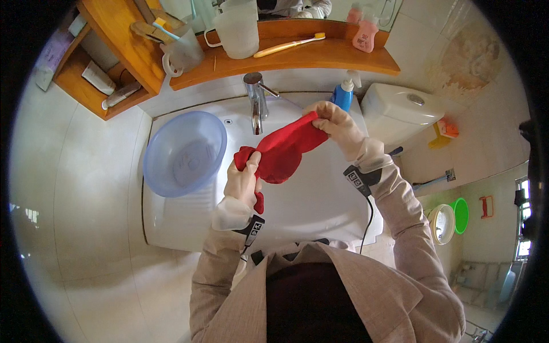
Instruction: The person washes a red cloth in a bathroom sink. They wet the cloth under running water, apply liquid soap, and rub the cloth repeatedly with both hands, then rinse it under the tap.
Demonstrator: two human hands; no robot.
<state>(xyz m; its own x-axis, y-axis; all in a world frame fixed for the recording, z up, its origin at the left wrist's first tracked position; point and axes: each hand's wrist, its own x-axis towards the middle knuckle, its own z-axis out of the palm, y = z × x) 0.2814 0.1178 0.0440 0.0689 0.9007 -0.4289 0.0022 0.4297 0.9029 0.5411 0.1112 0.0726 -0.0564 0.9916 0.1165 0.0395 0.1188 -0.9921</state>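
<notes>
A red sock is stretched between my two gloved hands above the white sink. My left hand is closed on its bunched end, and a bit of red fabric hangs out below the fingers. At the other end, my right hand pinches the straight upper edge between thumb and fingers. The middle of the fabric sags in a rounded bulge. Pale translucent gloves cover both hands, with a small dark device strapped at each wrist. Just beyond the sock stands the chrome faucet.
A blue plastic basin rests tilted on the left of the sink. Behind the sink are a blue pump bottle and a wooden shelf holding cups, a toothbrush and a pink bottle. A toilet tank stands to the right.
</notes>
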